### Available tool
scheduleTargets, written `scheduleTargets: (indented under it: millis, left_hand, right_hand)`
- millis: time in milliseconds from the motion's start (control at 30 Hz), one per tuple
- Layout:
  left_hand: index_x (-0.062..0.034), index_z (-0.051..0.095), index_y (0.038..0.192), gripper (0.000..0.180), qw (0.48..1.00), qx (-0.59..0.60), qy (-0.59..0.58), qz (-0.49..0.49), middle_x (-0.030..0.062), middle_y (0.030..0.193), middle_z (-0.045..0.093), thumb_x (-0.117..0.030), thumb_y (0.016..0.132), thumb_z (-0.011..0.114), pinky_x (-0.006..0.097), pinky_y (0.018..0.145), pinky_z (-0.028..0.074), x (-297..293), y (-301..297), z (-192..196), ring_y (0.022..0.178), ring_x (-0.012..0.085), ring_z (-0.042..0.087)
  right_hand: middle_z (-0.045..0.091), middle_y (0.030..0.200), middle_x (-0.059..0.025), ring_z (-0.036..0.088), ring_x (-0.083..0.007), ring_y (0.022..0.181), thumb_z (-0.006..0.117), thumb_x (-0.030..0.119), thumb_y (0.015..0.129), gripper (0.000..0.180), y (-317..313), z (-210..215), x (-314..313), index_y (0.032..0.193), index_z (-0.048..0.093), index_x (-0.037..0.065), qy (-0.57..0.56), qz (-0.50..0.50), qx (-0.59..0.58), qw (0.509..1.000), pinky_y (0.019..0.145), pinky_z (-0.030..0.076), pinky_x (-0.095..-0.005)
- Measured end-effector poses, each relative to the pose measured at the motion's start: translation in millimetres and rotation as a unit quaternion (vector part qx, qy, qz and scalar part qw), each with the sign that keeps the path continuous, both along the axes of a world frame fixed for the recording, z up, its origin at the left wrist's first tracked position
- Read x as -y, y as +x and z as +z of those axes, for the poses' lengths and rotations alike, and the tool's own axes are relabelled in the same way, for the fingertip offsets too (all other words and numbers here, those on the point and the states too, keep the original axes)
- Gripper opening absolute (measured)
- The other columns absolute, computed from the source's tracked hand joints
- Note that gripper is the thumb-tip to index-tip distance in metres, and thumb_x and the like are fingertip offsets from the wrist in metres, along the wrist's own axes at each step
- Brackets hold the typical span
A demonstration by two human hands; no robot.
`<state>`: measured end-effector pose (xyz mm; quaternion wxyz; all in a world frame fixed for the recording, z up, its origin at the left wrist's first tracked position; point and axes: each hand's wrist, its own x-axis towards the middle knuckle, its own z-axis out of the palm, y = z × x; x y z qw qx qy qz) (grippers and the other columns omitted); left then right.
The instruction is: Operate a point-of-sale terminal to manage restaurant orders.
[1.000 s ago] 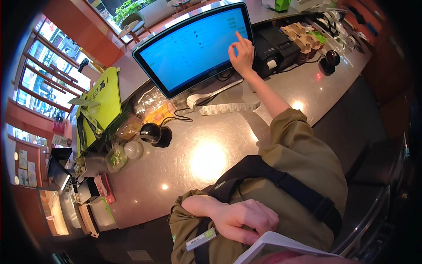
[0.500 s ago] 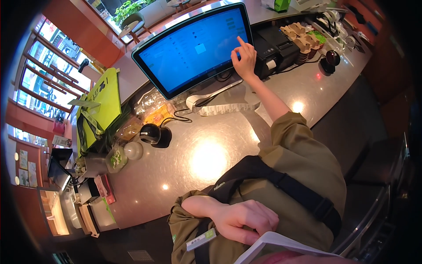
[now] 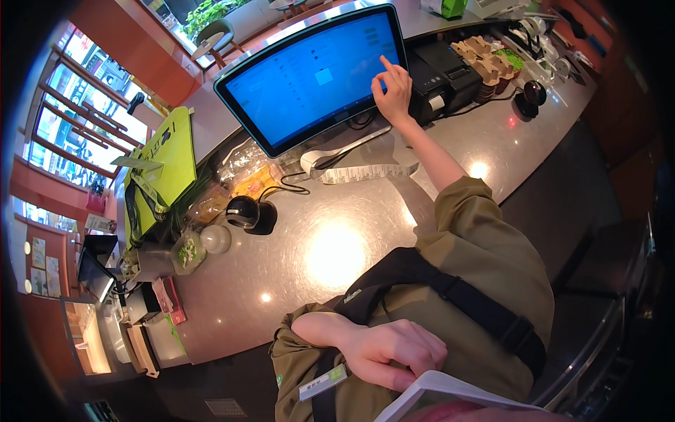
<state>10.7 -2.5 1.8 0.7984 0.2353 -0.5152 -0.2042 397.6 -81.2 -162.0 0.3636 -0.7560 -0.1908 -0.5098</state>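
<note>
We are pressing right hand (image 3: 394,91) index fingertip on tilted blue touchscreen monitor (image 3: 309,77), upper centre of frame, angled for reach. Left hand (image 3: 387,352), lower centre, is gripping white paper pad (image 3: 450,394) against chest, off grey stone bench (image 3: 337,239).

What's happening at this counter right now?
A person stands at a shiny counter, right hand raised with the forefinger on a blue touchscreen monitor. The left hand holds a white booklet or pad close to the body. A long printed receipt lies curled below the screen, beside a black printer and a black dome-shaped scanner.
</note>
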Motion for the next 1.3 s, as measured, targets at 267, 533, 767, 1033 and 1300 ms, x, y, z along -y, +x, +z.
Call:
scheduleTargets:
  millis: [267,533,767,1033,1300]
  left_hand:
    - [0.0076,0.060,0.091,0.030,1.000,0.002,0.000,-0.001,0.0153,0.075,0.060,-0.017,0.102,0.046,0.040,0.057,0.043,-1,1,-1,0.062,0.0297,0.059]
    - [0.0077,0.060,0.091,0.031,1.000,0.000,0.001,0.000,0.0149,0.074,0.060,-0.017,0.102,0.046,0.039,0.058,0.043,-2,3,0,0.062,0.0294,0.059]
    - [0.0076,0.060,0.091,0.031,1.000,-0.001,0.001,0.002,0.0147,0.075,0.060,-0.018,0.102,0.046,0.039,0.058,0.044,-2,2,0,0.063,0.0293,0.059]
    - [0.0074,0.061,0.092,0.030,1.000,0.001,-0.011,0.013,0.0146,0.076,0.060,-0.018,0.101,0.048,0.039,0.059,0.043,-3,1,-2,0.065,0.0294,0.059]
    - [0.0033,0.061,0.085,0.019,0.999,-0.030,-0.021,-0.005,0.0134,0.076,0.059,-0.013,0.095,0.061,0.037,0.061,0.043,-1,-4,-1,0.067,0.0315,0.055]
  right_hand:
    - [0.061,0.133,-0.0094,0.053,-0.0273,0.115,0.065,0.016,0.082,0.009,3,1,1,0.078,0.062,0.008,0.002,-0.005,-0.002,1.000,0.095,0.038,-0.0394]
    - [0.062,0.131,-0.0111,0.054,-0.0292,0.114,0.066,0.014,0.079,0.008,6,0,1,0.078,0.062,0.007,0.007,-0.005,0.000,1.000,0.096,0.038,-0.0418]
    - [0.062,0.131,-0.0112,0.054,-0.0296,0.114,0.066,0.015,0.079,0.008,5,4,0,0.078,0.063,0.007,0.002,-0.001,0.009,1.000,0.096,0.038,-0.0415]
    - [0.063,0.129,-0.0102,0.054,-0.0302,0.115,0.066,0.014,0.082,0.008,-8,-7,6,0.079,0.064,0.007,0.028,0.011,-0.001,1.000,0.095,0.039,-0.0413]
    - [0.065,0.124,-0.0121,0.057,-0.0313,0.111,0.065,0.010,0.079,0.006,-41,-16,-29,0.078,0.062,0.005,-0.032,0.126,0.010,0.991,0.093,0.041,-0.0419]
